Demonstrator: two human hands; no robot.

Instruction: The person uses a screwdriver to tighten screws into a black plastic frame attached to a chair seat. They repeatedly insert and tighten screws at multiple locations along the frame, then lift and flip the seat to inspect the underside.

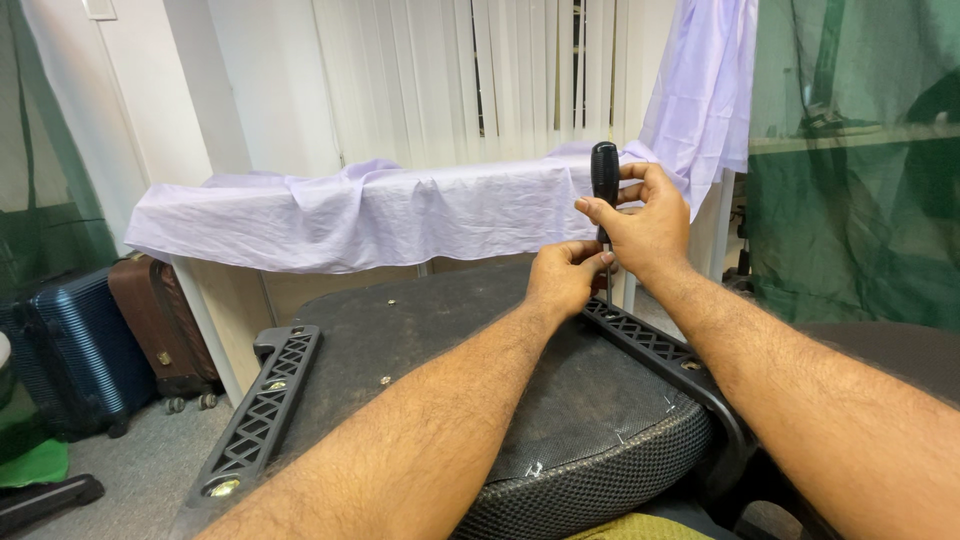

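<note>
both forearms reach over the upturned chair seat (480, 340). right hand (640, 225) wrapped around the upright black screwdriver (604, 175), left hand (562, 280) pinching its shaft low down, at the black bracket (650, 345) on the seat's far edge.

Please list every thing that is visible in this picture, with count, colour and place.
screwdriver: 1, black handle, upright at far bracket
seat base: 1, black, upside down, centre
brackets: 2, black lattice, left and right of seat base
cloth: 1, lilac, over table behind
blinds: white, vertical, back wall
suitcases: 2, blue and brown, floor left
netting: green, right
left hand: at screwdriver shaft
right hand: grips handle
</note>
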